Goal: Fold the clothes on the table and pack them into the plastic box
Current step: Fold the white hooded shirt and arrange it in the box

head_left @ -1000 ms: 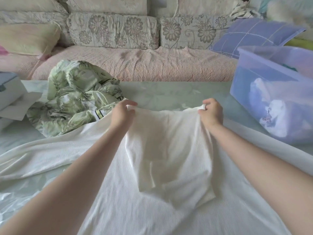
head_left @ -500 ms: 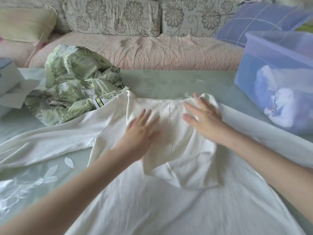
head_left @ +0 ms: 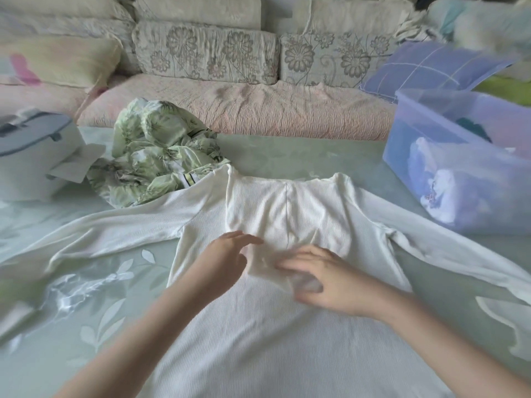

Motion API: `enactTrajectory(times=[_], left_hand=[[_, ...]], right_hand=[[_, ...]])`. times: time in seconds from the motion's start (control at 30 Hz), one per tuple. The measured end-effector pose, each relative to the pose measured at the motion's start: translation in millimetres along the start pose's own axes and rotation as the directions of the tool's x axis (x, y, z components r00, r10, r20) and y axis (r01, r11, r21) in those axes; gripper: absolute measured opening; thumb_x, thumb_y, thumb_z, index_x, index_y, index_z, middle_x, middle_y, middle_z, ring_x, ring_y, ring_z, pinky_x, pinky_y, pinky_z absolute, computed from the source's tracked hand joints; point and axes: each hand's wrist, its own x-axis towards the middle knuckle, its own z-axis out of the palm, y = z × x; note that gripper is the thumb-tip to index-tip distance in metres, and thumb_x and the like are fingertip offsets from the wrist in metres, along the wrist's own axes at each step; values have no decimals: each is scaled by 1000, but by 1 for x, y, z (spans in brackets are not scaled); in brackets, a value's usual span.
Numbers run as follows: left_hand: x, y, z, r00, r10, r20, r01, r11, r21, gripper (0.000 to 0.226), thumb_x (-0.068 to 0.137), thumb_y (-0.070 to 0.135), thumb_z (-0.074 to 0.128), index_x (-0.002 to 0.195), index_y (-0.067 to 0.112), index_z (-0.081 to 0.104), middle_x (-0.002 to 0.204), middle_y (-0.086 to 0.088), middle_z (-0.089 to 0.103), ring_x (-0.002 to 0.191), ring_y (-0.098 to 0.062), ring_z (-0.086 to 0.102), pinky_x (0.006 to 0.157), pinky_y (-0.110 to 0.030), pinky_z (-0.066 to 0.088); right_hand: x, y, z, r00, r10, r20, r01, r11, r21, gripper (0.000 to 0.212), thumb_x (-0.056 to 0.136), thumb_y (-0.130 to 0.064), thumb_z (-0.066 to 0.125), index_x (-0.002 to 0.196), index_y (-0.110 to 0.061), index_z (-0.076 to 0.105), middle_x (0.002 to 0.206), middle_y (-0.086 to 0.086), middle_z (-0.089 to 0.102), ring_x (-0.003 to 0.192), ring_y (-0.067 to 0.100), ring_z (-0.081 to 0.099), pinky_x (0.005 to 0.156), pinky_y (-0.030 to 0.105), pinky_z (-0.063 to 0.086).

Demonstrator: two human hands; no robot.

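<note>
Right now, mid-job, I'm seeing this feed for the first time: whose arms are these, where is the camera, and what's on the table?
There is no machine here. These are a person's two bare arms, and the single picture comes from a wide-angle camera worn on their head, looking forward and down.

The left hand and right hand are both open over a white long-sleeved top. Motion blur hides exactly how they touch it, but neither grips anything. The top is spread across the table with its sleeves out to each side and a flap folded down over its chest.

A crumpled green leaf-print jacket lies at the top's far left corner, next to a white case. On the right stands the see-through plastic box, with some clothes already inside. A sofa runs behind the table.
</note>
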Motion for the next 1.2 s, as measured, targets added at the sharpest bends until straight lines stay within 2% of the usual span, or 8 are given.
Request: enactTrajectory(times=[0.13,0.27,0.4,0.53,0.67,0.9,1.1,1.2], left_hand=[[-31,10,9,996,-6,-92,5,1000,-14,50,82,-1,57,126,23,55,127,7,53,119,-11,49,99,-21,37],[-34,21,13,946,-234,-223,160,938,-309,34,83,13,69,111,9,49,100,-1,61,82,-12,60,79,-32,52],[-32,45,5,852,-401,337,464,282,-840,35,98,26,49,122,4,37,103,-24,66,81,-30,71,66,-37,60],[-15,46,9,852,-365,375,410,20,-912,35,96,31,51,120,9,40,108,-25,63,97,-32,68,78,-42,58],[-6,44,19,831,-309,463,472,-52,-880,44,92,22,60,127,-1,48,115,-22,64,97,-28,67,80,-42,58],[-3,51,23,850,-243,467,439,-160,-884,16,92,9,56,89,-7,58,78,-12,56,77,-21,67,73,-37,60],[0,61,34,839,-193,510,496,-118,-860,44,97,26,50,130,-3,46,128,-23,54,117,-31,56,91,-40,52],[4,58,36,869,-259,422,369,-228,-901,44,96,16,52,134,-4,43,123,-13,62,110,-21,61,93,-36,50]], right_hand=[[9,6,-5,997,36,-68,-44,993,-108,47,81,-12,61,122,-36,54,115,-19,53,110,-1,47,91,21,38],[6,-12,-14,851,120,-511,-137,991,5,13,75,-17,66,78,-24,55,73,-13,56,72,6,52,64,28,40],[-1,-22,-15,634,169,-754,-84,985,151,25,74,-16,74,72,-20,49,65,-10,55,65,10,53,61,28,43],[-10,-14,6,647,123,-752,-101,992,76,33,72,-17,76,68,-17,44,66,-5,53,64,12,51,56,15,37],[-14,-4,20,654,178,-735,-119,984,133,38,73,-16,77,67,-21,39,62,-4,51,61,13,49,54,16,36],[-7,-6,0,667,287,-688,-30,932,360,42,79,-20,73,63,-26,35,52,-15,44,49,4,38,50,20,31],[-8,-9,0,712,283,-643,-28,926,377,37,81,-25,70,62,-26,37,53,-17,50,49,0,43,51,15,31],[-9,-9,-2,736,276,-618,-9,917,399,34,78,-35,70,62,-29,41,55,-19,53,53,-1,48,54,22,35]])
